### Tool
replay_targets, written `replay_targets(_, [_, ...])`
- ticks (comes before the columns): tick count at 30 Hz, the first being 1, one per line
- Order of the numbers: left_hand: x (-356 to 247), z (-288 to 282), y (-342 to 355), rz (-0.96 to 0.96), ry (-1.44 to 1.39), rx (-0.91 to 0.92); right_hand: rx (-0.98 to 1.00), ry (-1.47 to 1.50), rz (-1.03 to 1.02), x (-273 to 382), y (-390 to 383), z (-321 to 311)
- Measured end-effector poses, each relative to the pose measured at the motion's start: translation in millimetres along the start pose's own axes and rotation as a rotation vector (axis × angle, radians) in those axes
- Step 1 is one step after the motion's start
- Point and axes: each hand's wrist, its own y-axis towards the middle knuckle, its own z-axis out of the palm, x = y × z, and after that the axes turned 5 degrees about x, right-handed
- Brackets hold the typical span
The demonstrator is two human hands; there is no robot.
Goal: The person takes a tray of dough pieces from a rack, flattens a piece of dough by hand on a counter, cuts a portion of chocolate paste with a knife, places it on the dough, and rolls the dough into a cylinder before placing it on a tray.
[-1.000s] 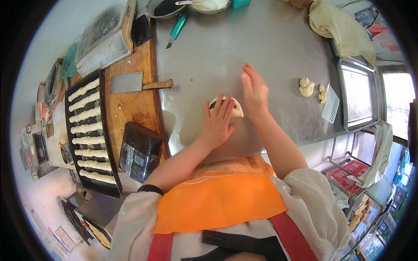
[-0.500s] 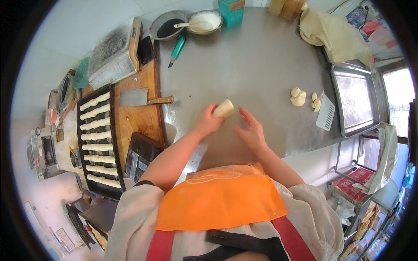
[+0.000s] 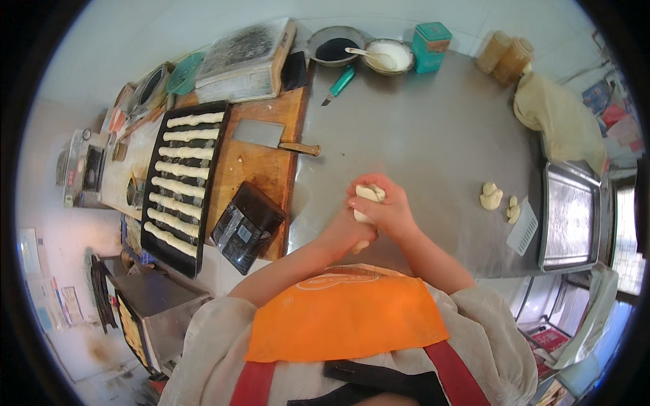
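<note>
Dough piece (image 3: 366, 205) in both hands, seemingly near-upright

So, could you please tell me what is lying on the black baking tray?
Seven long rolled dough sticks lie side by side across the black tray. The tray floor beneath each stick is covered, so its state there cannot be seen.

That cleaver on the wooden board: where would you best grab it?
By its wooden handle, coming from the steel table's side. The cleaver lies flat on the cutting board, its handle sticking out over the board's edge, clear of the blade.
</note>
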Motion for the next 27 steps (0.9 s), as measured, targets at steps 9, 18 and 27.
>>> replay_targets(9, [7,-29,-13,0.034,0.080,0.040,-0.057,0.033,-0.047,-5,32,8])
replay_targets(18, [31,-122,-49,0.221,-0.290,-0.474,-0.265,-0.920,-0.526,-50,170,-12])
replay_targets(27, [-9,-105,-37,0.646,0.613,-0.504,-0.052,0.080,-0.118,11,112,14])
